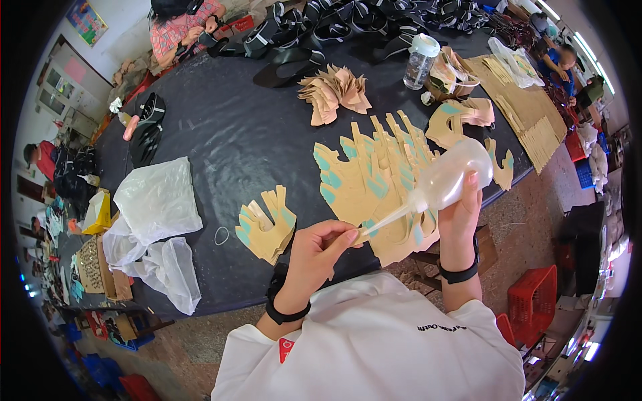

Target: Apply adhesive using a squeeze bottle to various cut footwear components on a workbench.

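My right hand [461,217] is wrapped round a translucent white squeeze bottle [461,170], tilted with its long thin nozzle pointing down and left. The nozzle tip touches, or almost touches, a small tan piece [362,236] that my left hand [314,257] pinches between thumb and fingers. Just beyond lies a spread of overlapping tan cut pieces [354,174] with teal patches on their ends. A smaller stack of similar teal-marked pieces [271,247] rests beyond my left hand. Further tan pieces [445,127] sit past the bottle.
A fanned stack of pinkish-tan pieces [324,97], a clear lidded bottle [414,67] and black strapped footwear parts [334,30] occupy the far table. White plastic bags [157,200] lie left. Cardboard [535,113] is far right; a red crate [533,297] stands below. People work beyond.
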`<action>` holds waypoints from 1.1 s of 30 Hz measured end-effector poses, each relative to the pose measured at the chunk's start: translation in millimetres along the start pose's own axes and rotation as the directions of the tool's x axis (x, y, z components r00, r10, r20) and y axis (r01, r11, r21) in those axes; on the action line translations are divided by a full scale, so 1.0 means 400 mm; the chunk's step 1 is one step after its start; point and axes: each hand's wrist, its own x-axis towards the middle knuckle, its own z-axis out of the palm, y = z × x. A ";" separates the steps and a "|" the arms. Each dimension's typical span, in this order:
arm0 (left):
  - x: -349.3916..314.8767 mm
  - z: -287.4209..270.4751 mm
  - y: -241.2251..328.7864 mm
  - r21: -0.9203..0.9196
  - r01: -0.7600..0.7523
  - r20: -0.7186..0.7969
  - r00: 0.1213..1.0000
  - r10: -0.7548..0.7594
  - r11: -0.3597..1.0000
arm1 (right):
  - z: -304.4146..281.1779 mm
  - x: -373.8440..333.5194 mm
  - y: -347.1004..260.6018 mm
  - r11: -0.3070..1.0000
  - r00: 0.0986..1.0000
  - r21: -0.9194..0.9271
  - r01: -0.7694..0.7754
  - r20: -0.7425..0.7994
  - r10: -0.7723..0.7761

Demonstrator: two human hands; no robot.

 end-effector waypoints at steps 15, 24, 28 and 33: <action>0.009 0.013 -0.004 -0.071 -0.006 0.053 0.999 0.010 0.997 | -0.009 0.022 -0.006 1.000 0.999 0.011 -0.029 0.019 0.029; 0.136 -0.037 -0.003 0.163 -0.062 -0.081 0.994 0.076 0.985 | -0.042 0.069 -0.012 0.998 0.998 0.000 0.065 -0.022 -0.065; 0.221 -0.025 -0.032 0.299 -0.077 -0.106 0.988 0.113 0.951 | -0.067 0.076 -0.042 0.997 0.995 0.017 0.077 -0.059 -0.076; 0.303 0.059 -0.240 0.265 -0.100 -0.040 0.993 0.115 0.959 | -0.148 0.076 -0.043 0.996 0.986 0.008 0.085 -0.147 -0.083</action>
